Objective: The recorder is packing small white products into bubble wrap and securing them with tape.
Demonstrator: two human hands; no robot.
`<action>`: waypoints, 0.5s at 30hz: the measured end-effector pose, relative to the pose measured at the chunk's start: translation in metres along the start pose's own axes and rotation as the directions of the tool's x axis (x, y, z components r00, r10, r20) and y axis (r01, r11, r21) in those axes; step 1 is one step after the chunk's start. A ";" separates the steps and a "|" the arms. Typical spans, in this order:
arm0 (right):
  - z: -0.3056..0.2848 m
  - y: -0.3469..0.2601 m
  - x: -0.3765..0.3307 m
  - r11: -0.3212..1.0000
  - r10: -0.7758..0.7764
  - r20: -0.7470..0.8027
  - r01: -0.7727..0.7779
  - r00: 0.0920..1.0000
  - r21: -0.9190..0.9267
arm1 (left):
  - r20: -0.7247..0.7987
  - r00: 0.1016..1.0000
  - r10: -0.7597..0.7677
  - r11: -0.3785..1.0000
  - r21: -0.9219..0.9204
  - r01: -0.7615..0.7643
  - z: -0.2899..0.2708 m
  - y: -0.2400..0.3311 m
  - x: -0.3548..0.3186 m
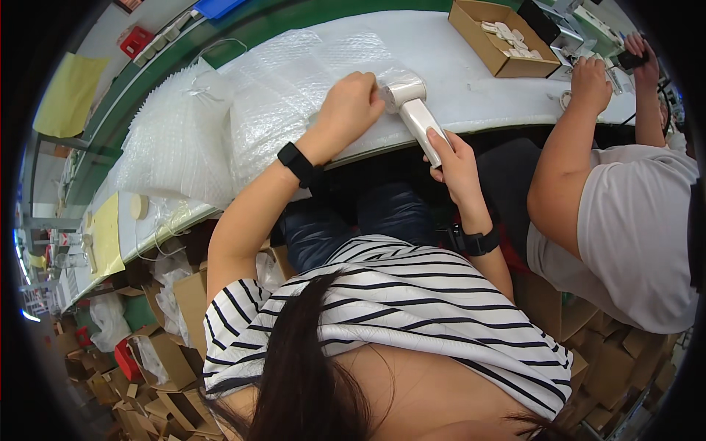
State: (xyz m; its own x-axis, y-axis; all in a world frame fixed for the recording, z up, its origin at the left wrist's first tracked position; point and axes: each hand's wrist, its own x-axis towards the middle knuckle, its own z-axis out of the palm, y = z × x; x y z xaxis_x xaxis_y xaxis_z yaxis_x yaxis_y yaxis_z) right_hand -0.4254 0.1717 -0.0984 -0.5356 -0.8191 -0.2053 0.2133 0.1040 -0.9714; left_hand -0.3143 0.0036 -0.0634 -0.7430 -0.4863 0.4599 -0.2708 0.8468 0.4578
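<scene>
So the white dryer [416, 110] is sitting at the near edge of the white table [471, 73], around 12 o'clock in the shot, head lying on the table and handle poking off the edge toward the person. The right hand [457, 163] is wrapping its fingers around the lower end of the handle, pinching it from the 5 o'clock side. The left hand [353, 103] is curling closed at the dryer's head from 9 o'clock, gripping the edge of a bubble bag [368, 55] right against it, though I can't tell exactly how much of the bag is in the fingers. More bubble bags [191, 140] are piling up across the table out toward 10 o'clock. Both wrists are wearing black watches. At 1 o'clock a cardboard box [500, 37] is holding small white parts, and at 3 o'clock a co-worker in a white shirt [640, 228] is working with both hands up by the table's far end.
</scene>
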 end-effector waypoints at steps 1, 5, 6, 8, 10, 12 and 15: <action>0.002 0.000 -0.001 0.999 0.004 -0.017 -0.003 1.000 0.040 | 0.001 1.000 -0.001 1.000 0.001 0.001 0.000 0.001 -0.001; 0.004 0.001 -0.005 0.999 0.000 0.001 0.000 1.000 -0.053 | -0.059 0.993 0.100 0.993 -0.051 -0.103 -0.001 0.005 -0.005; 0.005 0.001 -0.005 0.999 0.003 -0.001 -0.003 1.000 -0.052 | -0.052 0.996 0.076 0.993 -0.086 -0.080 -0.004 0.006 -0.006; 0.008 -0.001 -0.005 0.996 -0.017 -0.007 0.016 1.000 -0.091 | -0.034 0.999 0.027 0.988 -0.154 -0.032 -0.006 0.009 -0.008; 0.008 -0.003 -0.006 0.994 -0.022 -0.012 0.021 1.000 -0.111 | -0.032 0.998 0.061 0.993 -0.098 -0.064 -0.003 0.008 -0.009; 0.008 -0.006 -0.007 0.974 -0.055 0.008 0.056 0.998 -0.222 | -0.032 0.992 0.125 0.992 0.024 -0.124 -0.004 0.009 -0.010; 0.012 -0.011 -0.007 0.920 -0.163 0.032 0.164 0.986 -0.355 | -0.124 0.967 0.221 0.972 0.114 -0.207 -0.001 0.012 0.002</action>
State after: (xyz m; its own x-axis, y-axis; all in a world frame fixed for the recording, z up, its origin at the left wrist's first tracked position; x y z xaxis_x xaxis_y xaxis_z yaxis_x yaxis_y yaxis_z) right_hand -0.4142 0.1693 -0.0850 -0.5367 -0.8428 -0.0399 -0.1818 0.1617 -0.9699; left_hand -0.3186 0.0128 -0.0565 -0.7025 -0.3099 0.6407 -0.1786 0.9482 0.2629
